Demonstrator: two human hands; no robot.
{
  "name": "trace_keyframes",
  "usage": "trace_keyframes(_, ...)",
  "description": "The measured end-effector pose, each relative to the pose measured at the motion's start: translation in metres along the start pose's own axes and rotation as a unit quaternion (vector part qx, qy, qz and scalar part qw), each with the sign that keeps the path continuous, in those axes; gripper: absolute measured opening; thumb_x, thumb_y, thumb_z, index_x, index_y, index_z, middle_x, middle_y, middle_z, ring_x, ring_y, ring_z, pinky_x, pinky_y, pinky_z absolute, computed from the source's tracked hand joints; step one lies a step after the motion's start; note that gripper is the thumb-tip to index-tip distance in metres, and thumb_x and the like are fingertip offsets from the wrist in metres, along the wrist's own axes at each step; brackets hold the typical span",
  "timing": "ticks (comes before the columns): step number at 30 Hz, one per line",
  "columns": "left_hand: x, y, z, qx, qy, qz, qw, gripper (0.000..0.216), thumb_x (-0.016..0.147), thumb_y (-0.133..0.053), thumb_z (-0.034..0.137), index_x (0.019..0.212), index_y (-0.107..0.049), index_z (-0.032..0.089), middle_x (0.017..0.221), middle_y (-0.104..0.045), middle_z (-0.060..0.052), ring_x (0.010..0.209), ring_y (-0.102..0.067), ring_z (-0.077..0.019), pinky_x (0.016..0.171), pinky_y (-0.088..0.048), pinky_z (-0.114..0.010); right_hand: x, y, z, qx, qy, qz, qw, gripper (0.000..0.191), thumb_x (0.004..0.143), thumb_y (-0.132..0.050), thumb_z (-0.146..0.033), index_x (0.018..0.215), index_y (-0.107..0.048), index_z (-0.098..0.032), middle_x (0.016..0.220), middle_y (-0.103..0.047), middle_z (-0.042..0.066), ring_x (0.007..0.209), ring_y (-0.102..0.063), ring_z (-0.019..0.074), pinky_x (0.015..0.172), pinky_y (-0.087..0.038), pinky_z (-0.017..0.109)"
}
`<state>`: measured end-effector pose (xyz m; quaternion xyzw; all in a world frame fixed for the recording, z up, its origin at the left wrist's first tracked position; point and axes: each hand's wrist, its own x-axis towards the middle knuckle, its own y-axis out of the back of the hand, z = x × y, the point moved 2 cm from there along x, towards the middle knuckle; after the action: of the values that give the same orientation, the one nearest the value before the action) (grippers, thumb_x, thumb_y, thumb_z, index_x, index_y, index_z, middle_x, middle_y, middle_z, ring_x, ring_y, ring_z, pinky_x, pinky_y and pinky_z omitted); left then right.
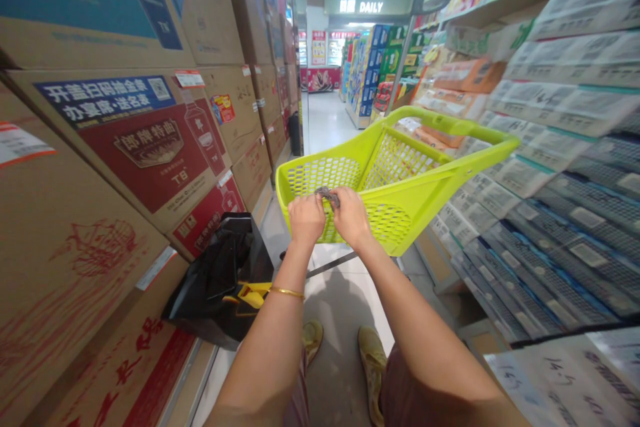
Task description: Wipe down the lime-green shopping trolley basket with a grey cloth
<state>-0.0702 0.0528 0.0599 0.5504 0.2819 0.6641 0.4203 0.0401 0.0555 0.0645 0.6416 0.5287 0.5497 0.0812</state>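
My left hand (307, 219) and my right hand (351, 215) are side by side, each closed around a piece of crumpled dark grey cloth (327, 196). A short bunched stretch of it shows between the two fists; the rest is hidden in my fingers. Just beyond my hands stands a lime-green shopping cart (440, 197) with a perforated basket. My fists overlap its near side in the view, and I cannot tell whether they touch it. A gold bracelet (287, 292) circles my left wrist.
Stacked cardboard cartons (150, 147) line the left side. A black bag (220, 280) with a yellow strap (254, 293) sits against them, beside my left forearm. Shelves of packaged goods (545, 213) rise on the right. The tiled aisle floor (325, 125) leads on beyond the cart.
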Motion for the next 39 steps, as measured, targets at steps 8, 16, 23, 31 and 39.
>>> trace_keyframes(8,0.001,0.0,0.001,-0.001,0.013,-0.011,1.0,0.045,0.094,-0.022,0.032,0.084,-0.062,0.014,0.089,-0.065,-0.011,0.087,-0.055,-0.0225,0.077,-0.033,-0.035,-0.004,0.029,0.031,-0.035,-0.078,0.053,0.995,0.03,0.078,-0.041,-0.009,0.102,-0.059,-0.014,0.101,-0.061,0.012,0.095,-0.052,0.0238,0.086,-0.038,0.036)
trace_keyframes(16,0.002,0.001,0.004,0.004,0.033,-0.022,0.999,0.037,0.091,-0.028,0.026,0.085,-0.062,0.013,0.088,-0.065,-0.013,0.089,-0.056,-0.0237,0.078,-0.034,-0.035,-0.01,-0.011,-0.015,0.024,-0.01,0.029,0.999,0.029,0.084,-0.038,-0.015,0.105,-0.056,-0.015,0.103,-0.061,0.01,0.097,-0.051,0.0204,0.087,-0.037,0.032)
trace_keyframes(23,0.0,0.003,0.002,0.013,0.019,-0.015,1.0,0.042,0.092,-0.023,0.026,0.086,-0.062,0.013,0.089,-0.065,-0.013,0.09,-0.056,-0.0231,0.078,-0.034,-0.035,-0.006,-0.007,-0.009,0.005,0.005,-0.007,1.0,0.036,0.078,-0.038,-0.007,0.108,-0.056,-0.016,0.105,-0.061,0.009,0.099,-0.051,0.0205,0.088,-0.037,0.032)
trace_keyframes(31,0.0,-0.001,-0.001,0.018,-0.01,-0.007,1.0,0.047,0.094,-0.019,0.033,0.084,-0.061,0.015,0.087,-0.065,-0.011,0.084,-0.056,-0.0214,0.075,-0.034,-0.034,-0.004,0.02,0.029,-0.03,-0.071,0.05,0.996,0.035,0.077,-0.039,-0.006,0.105,-0.058,-0.016,0.103,-0.06,0.011,0.096,-0.051,0.0232,0.087,-0.037,0.035)
trace_keyframes(39,0.0,0.001,0.004,0.03,0.008,0.006,0.999,0.044,0.093,-0.022,0.029,0.083,-0.061,0.014,0.085,-0.065,-0.011,0.085,-0.056,-0.0221,0.075,-0.034,-0.034,-0.009,0.002,0.001,-0.005,-0.029,0.034,0.999,0.035,0.08,-0.036,-0.007,0.107,-0.057,-0.016,0.103,-0.061,0.01,0.097,-0.05,0.021,0.087,-0.036,0.033)
